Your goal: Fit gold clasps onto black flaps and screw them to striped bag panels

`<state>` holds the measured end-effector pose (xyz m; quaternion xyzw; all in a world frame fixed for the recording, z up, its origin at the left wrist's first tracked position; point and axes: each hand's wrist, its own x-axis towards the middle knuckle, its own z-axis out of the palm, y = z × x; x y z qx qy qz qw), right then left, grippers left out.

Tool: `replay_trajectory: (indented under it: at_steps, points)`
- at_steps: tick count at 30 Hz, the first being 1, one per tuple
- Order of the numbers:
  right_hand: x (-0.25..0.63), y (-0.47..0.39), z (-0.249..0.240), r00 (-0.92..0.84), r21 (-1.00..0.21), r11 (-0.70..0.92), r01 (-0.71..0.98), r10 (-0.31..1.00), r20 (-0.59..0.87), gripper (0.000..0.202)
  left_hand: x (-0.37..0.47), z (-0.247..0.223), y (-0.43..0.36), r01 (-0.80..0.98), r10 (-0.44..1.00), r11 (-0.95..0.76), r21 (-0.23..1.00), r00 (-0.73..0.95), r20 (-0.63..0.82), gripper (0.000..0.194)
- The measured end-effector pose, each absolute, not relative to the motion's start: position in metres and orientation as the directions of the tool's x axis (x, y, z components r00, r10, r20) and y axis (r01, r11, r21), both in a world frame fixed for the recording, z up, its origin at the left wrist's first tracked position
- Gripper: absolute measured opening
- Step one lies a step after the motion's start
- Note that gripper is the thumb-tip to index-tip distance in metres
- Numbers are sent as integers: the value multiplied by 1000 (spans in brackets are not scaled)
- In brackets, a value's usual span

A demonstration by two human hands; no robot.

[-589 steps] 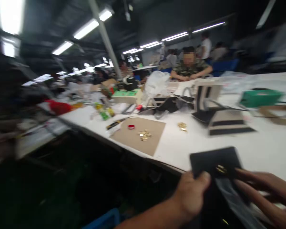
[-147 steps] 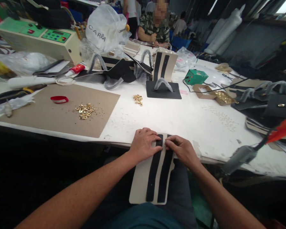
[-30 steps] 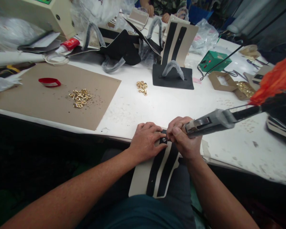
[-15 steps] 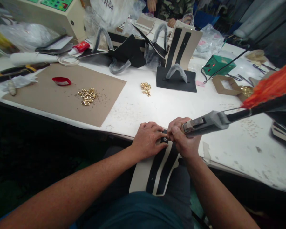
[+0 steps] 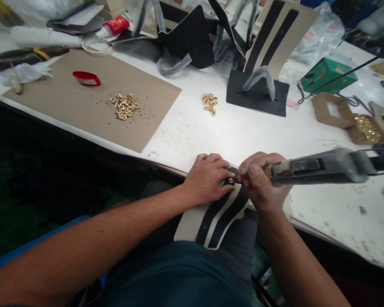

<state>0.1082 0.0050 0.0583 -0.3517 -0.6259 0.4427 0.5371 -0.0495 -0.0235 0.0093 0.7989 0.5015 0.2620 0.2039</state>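
A beige bag panel with black stripes (image 5: pixel 206 224) lies across my lap, its far end against the table edge. My left hand (image 5: pixel 208 179) holds that far end, thumb and forefinger on either side of a small slotted metal screw (image 5: pixel 231 181) on a black tab. My right hand (image 5: pixel 264 181) is wrapped round the front of a grey electric screwdriver (image 5: pixel 313 167), which leans away to the right. Its tip is beside the screw; whether it touches cannot be made out.
Gold clasps (image 5: pixel 125 105) lie on a brown board (image 5: pixel 92 115), more gold hardware (image 5: pixel 209 103) on the white table. Behind stand bag parts with wrapped handles (image 5: pixel 259 83). A green power box (image 5: pixel 329 76) and a carton of gold pieces (image 5: pixel 368 128) are at right.
My view has shifted down and closer. The screwdriver has swung lower, and its orange tassel has left the view. Both hands keep their hold near the screw.
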Motion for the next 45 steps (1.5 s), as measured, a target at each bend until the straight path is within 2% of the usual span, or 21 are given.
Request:
replay_trajectory:
  at_steps: [8,18,25,28,33,39,41,43,45]
  points:
    - [102,3,58,-101,-928,366,-66,923,371,28,-50,5,-25,695,907,-420,584,352,232,28]
    - [100,4,53,-113,-870,489,-67,862,494,24,-50,8,-26,709,903,-427,561,359,234,28]
    - [102,0,53,-99,-872,483,-82,867,489,20,-51,6,-26,707,903,-428,563,354,243,31]
    - [104,-4,52,-91,-883,469,-35,878,470,20,-50,7,-27,709,900,-437,553,355,254,32]
    - [105,-2,58,-153,-914,393,103,914,376,34,-49,8,-29,731,903,-428,531,333,270,27]
    - [114,-6,100,-79,-900,434,47,899,430,43,-49,6,-31,714,897,-440,545,323,302,30]
    - [128,-17,112,-6,-926,351,138,935,354,44,-48,6,-31,716,901,-430,550,303,310,28]
    - [150,-32,116,94,-934,155,320,976,195,48,-48,6,-33,715,906,-420,559,287,312,28]
    - [178,-47,107,195,-857,-73,510,980,33,58,-48,7,-34,712,908,-413,567,273,318,29]
